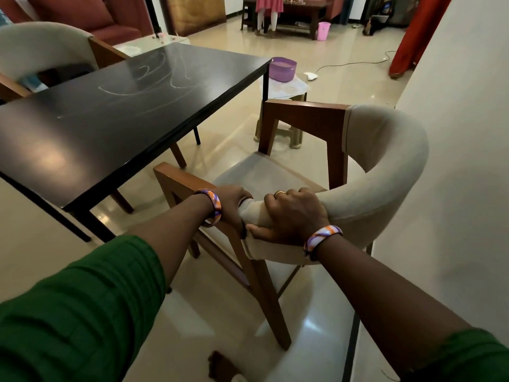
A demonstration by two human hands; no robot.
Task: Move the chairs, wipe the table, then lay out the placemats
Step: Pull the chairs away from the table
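A wooden chair (385,150) with a curved cream padded backrest stands in front of me, clear of the black table (115,117). Both hands grip the near left end of its backrest, where the padding meets the wooden arm. My left hand (234,205) grips the joint from the left, and my right hand (294,216) wraps over the padding beside it. The tabletop carries white chalk-like scribbles. A second, similar chair (41,48) is tucked at the table's far left side.
A white wall (462,133) runs close along the right. Beyond the table a small stool (286,89) carries a purple basket (283,69). A cable (355,62) lies on the glossy floor. Far back stand a person, a wooden coffee table and a pink bucket (323,30).
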